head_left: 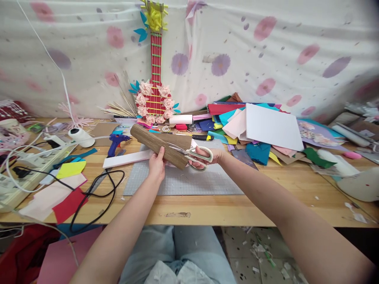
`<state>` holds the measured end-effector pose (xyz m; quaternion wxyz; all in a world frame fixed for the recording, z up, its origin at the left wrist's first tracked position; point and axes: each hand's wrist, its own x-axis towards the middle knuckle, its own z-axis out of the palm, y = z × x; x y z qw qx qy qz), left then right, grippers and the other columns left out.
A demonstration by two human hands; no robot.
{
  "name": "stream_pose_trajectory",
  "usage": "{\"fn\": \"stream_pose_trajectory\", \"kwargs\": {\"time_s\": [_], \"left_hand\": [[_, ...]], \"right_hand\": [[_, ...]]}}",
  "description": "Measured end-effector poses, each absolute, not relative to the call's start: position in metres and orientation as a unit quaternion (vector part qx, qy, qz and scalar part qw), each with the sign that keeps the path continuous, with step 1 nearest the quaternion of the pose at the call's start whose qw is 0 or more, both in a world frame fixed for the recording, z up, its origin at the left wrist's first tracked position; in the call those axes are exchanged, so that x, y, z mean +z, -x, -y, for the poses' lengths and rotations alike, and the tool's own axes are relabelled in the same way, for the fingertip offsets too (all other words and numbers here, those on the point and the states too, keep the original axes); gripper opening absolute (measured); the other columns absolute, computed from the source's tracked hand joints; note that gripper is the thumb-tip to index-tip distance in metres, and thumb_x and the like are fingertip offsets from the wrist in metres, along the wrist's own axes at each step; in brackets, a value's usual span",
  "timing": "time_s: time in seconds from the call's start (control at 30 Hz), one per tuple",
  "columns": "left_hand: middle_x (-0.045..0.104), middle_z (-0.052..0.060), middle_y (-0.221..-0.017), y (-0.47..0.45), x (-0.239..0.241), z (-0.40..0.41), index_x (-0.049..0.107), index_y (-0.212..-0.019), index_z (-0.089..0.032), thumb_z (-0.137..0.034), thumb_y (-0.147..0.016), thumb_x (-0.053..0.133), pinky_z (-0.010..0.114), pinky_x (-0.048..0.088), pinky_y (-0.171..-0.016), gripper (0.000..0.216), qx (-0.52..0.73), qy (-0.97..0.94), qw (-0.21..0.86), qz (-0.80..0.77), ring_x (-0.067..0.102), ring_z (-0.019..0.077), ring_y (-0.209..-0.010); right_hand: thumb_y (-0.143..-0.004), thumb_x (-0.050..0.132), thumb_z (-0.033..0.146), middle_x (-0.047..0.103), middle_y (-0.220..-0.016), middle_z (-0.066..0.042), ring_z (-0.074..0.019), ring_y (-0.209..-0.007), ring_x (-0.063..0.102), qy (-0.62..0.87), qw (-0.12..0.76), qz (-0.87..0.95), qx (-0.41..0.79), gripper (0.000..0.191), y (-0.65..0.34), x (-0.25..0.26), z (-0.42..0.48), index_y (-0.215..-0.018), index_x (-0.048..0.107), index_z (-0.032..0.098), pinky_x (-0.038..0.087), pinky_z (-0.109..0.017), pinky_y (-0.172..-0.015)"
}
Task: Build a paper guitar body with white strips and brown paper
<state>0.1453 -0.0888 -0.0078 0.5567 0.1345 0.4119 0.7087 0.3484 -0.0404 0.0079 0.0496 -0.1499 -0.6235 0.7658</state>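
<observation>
Your left hand [156,167] is clamped on 1 wood-grain strip [156,146] above the grey cutting mat [142,183], thumb on top, the other fingers hidden underneath. Your right hand [201,156] is closed around the handles of 1 pair of scissors [189,151]; the blade tips are hard to make out against the grain. Whether the brown material [182,141] behind is a 2nd piece, I cannot tell. 1 white strip [127,159] has its right end hidden. Left, 1 power strip [44,167] is cut off by the picture's edge.
</observation>
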Motion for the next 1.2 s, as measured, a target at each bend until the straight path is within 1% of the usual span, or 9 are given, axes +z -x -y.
{"fn": "stream_pose_trajectory", "kwargs": {"time_s": [0.17,0.3,0.4,0.53,0.67,0.87,1.0,1.13,1.2], "left_hand": [[0.068,0.0,-0.075,-0.147,-0.008,0.091,0.062,-0.076,-0.016,-0.017,-0.076,0.066,0.023,0.049,-0.078,0.004,0.707,-0.14,0.548,-0.425,0.063,0.0097,-0.069],[0.068,0.0,-0.078,-0.148,-0.01,0.091,0.061,-0.077,-0.016,-0.017,-0.078,0.065,0.024,0.05,-0.077,0.004,0.706,-0.137,0.546,-0.43,0.063,0.0095,-0.07],[0.068,0.001,-0.077,-0.149,-0.011,0.091,0.06,-0.077,-0.016,-0.019,-0.077,0.065,0.023,0.051,-0.074,0.005,0.693,-0.138,0.552,-0.442,0.062,0.0102,-0.07],[0.067,0.001,-0.078,-0.15,-0.012,0.091,0.061,-0.078,-0.016,-0.022,-0.076,0.067,0.023,0.051,-0.07,0.008,0.683,-0.151,0.555,-0.45,0.062,0.0108,-0.07],[0.067,0.001,-0.076,-0.15,-0.012,0.09,0.061,-0.078,-0.017,-0.022,-0.076,0.067,0.021,0.05,-0.067,0.008,0.675,-0.155,0.562,-0.452,0.061,0.0093,-0.064],[0.067,0.001,-0.078,-0.149,-0.011,0.09,0.062,-0.079,-0.016,-0.018,-0.077,0.064,0.02,0.05,-0.065,0.003,0.673,-0.171,0.557,-0.456,0.061,0.0089,-0.065],[0.067,0.001,-0.075,-0.147,-0.011,0.09,0.062,-0.078,-0.016,-0.019,-0.078,0.064,0.02,0.05,-0.065,0.004,0.666,-0.167,0.561,-0.462,0.06,0.0094,-0.064],[0.067,0.002,-0.073,-0.142,-0.012,0.09,0.062,-0.076,-0.016,-0.024,-0.078,0.065,0.021,0.049,-0.063,0.009,0.66,-0.176,0.566,-0.462,0.059,0.0103,-0.061],[0.067,0.002,-0.075,-0.143,-0.013,0.091,0.062,-0.077,-0.016,-0.025,-0.076,0.067,0.022,0.049,-0.062,0.01,0.652,-0.184,0.572,-0.462,0.06,0.0107,-0.062]], "right_hand": [[-0.081,0.041,0.067,0.05,-0.06,-0.001,-0.0083,-0.049,0.042,0.199,0.054,0.672,0.711,0.059,-0.353,0.015,0.038,-0.089,0.055,0.01,0.029,-0.022,-0.043],[-0.077,0.047,0.068,0.048,-0.058,0.001,-0.0079,-0.048,0.04,0.196,0.064,0.693,0.691,0.06,-0.35,0.015,0.039,-0.089,0.056,0.01,0.03,-0.022,-0.043],[-0.075,0.046,0.071,0.048,-0.058,0.001,-0.0084,-0.049,0.04,0.2,0.061,0.708,0.674,0.061,-0.347,0.014,0.039,-0.088,0.055,0.012,0.029,-0.023,-0.043],[-0.075,0.044,0.072,0.047,-0.057,0.001,-0.0086,-0.049,0.039,0.205,0.065,0.724,0.655,0.057,-0.344,0.015,0.039,-0.077,0.05,0.016,0.028,-0.023,-0.043],[-0.073,0.048,0.072,0.043,-0.053,0.003,-0.008,-0.047,0.036,0.193,0.087,0.736,0.643,0.053,-0.343,0.017,0.04,-0.07,0.044,0.019,0.027,-0.023,-0.043],[-0.076,0.036,0.075,0.046,-0.055,0.001,-0.0079,-0.048,0.038,0.18,0.062,0.758,0.624,0.058,-0.341,0.019,0.039,-0.067,0.046,0.018,0.029,-0.023,-0.043],[-0.08,0.037,0.07,0.046,-0.056,0.001,-0.0076,-0.049,0.039,0.189,0.052,0.758,0.622,0.056,-0.346,0.021,0.035,-0.069,0.048,0.016,0.03,-0.023,-0.044],[-0.078,0.04,0.071,0.047,-0.058,0.001,-0.0093,-0.05,0.041,0.205,0.016,0.753,0.625,0.059,-0.355,0.023,0.03,-0.085,0.054,0.014,0.03,-0.024,-0.043],[-0.078,0.038,0.072,0.048,-0.057,0.0,-0.0087,-0.048,0.041,0.198,0.011,0.762,0.617,0.06,-0.358,0.024,0.03,-0.081,0.054,0.014,0.029,-0.024,-0.042]]}}
